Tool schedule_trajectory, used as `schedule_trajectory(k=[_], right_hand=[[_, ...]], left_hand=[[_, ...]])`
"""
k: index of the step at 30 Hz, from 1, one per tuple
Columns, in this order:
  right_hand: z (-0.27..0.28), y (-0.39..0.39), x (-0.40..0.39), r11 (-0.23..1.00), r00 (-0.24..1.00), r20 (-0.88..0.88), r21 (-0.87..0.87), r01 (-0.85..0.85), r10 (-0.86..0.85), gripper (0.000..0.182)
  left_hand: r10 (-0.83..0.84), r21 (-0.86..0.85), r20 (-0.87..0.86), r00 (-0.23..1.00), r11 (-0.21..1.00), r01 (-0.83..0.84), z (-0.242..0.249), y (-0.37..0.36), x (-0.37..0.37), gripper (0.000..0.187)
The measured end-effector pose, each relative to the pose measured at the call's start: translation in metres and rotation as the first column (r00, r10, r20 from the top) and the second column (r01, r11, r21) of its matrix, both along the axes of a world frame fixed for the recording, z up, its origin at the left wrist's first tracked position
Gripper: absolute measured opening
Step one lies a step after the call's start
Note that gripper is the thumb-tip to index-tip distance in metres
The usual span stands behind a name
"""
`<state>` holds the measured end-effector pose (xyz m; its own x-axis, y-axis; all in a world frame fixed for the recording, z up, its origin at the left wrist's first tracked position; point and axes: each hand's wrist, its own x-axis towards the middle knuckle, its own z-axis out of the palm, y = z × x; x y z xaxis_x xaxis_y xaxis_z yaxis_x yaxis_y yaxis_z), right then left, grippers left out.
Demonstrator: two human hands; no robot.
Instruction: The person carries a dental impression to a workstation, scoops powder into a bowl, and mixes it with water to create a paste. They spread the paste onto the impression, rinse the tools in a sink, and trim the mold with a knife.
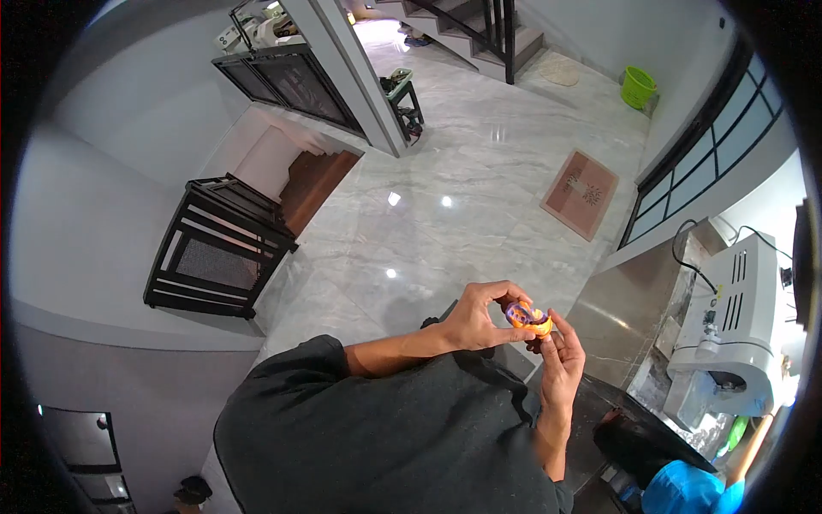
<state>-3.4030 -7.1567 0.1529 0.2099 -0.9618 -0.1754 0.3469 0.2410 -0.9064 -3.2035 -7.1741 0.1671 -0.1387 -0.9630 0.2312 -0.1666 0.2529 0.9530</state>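
Observation:
A small orange and purple object [528, 319] with rounded, curved parts is held in front of my dark shirt. Its exact kind cannot be made out. My left hand [482, 315] grips its left side between thumb and fingers. On the other side, my right hand [560, 355] pinches its lower right edge, the fingers curled beneath it. Parts of the object are covered by the fingertips of both hands.
A white machine [735, 321] with a cable stands on the counter at right. Near it is a person in a blue top [689, 490]. A pink mat [580, 194], green basket [638, 87], black gate [218, 244] and stairs [467, 26] surround the marble floor.

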Motion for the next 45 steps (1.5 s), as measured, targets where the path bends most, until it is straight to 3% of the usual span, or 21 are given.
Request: schedule_trajectory(k=[24,39,45], right_hand=[[-0.003,-0.008,-0.003,0.999,0.998,-0.064,-0.039,-0.030,0.028,0.040],[-0.006,-0.012,-0.008,0.998,1.000,-0.028,-0.065,-0.006,0.004,0.039],[0.000,-0.014,-0.006,0.996,0.998,0.065,-0.086,0.023,-0.017,0.050]], left_hand=[[-0.021,-0.098,0.046,0.999,0.995,0.025,0.004,-0.005,-0.004,0.039],[-0.052,-0.137,0.054,0.997,0.989,0.059,0.007,-0.010,-0.005,0.042],[-0.033,-0.120,0.014,0.999,0.992,0.035,0.015,-0.016,0.000,0.041]])
